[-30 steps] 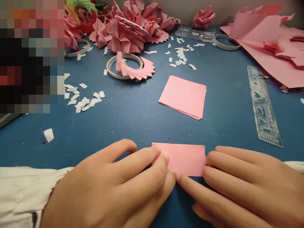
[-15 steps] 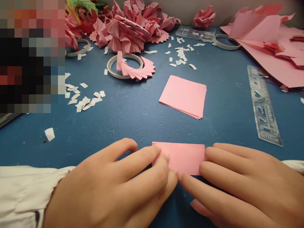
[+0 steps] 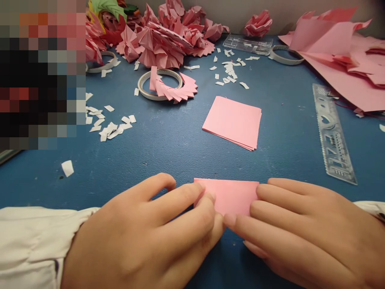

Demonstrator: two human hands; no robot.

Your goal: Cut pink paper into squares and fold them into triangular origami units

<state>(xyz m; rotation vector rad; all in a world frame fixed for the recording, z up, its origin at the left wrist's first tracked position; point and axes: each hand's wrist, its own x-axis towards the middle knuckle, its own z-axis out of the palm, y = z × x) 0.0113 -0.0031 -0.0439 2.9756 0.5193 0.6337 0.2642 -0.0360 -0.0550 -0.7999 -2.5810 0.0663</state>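
A folded piece of pink paper (image 3: 233, 196) lies at the front of the table, its fold line along the near edge. My left hand (image 3: 147, 228) has closed fingers pressing on its left end, the fingertips bunched on the surface. At the right end, my right hand (image 3: 303, 228) holds the paper with its fingers against the side and one fingertip at the bottom edge. The right thumb shows only partly, underneath. Beyond the paper sits a small stack of pink paper squares (image 3: 233, 122).
A clear plastic stencil ruler (image 3: 334, 134) lies to the right. Behind are a tape roll (image 3: 144, 90) with a ring of folded pink pieces (image 3: 177, 91), white paper scraps (image 3: 112, 129), pink paper flowers (image 3: 162, 40) and large pink sheets (image 3: 325, 44).
My right hand has shifted slightly left and up, with its fingertip further onto the paper's lower edge. My left hand stays pressed on the left end. The view has shifted a little.
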